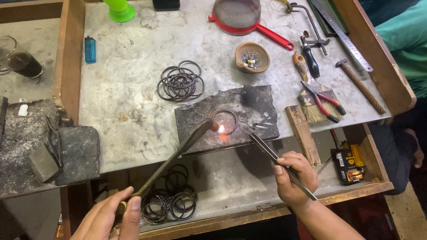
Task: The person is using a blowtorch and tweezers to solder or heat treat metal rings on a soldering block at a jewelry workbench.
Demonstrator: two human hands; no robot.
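Observation:
A metal ring [224, 116] lies on a dark slate block [258, 113] near the bench's front edge. My left hand [111, 215] grips a long brass torch [175, 153] whose tip throws a small flame [221, 129] onto the ring's near edge. My right hand [293, 178] holds long steel tweezers [267, 149], their tips pointing at the block just right of the flame, apart from the ring.
A pile of dark rings [180, 83] lies behind the block, more rings [171, 202] in the tray below. Ashtray bowl [252, 57], red-rimmed sieve [238, 15], brush, pliers [322, 101], hammer [361, 85], ruler at right. Blue lighter [90, 49] left. Another person's green sleeve [407, 40] at far right.

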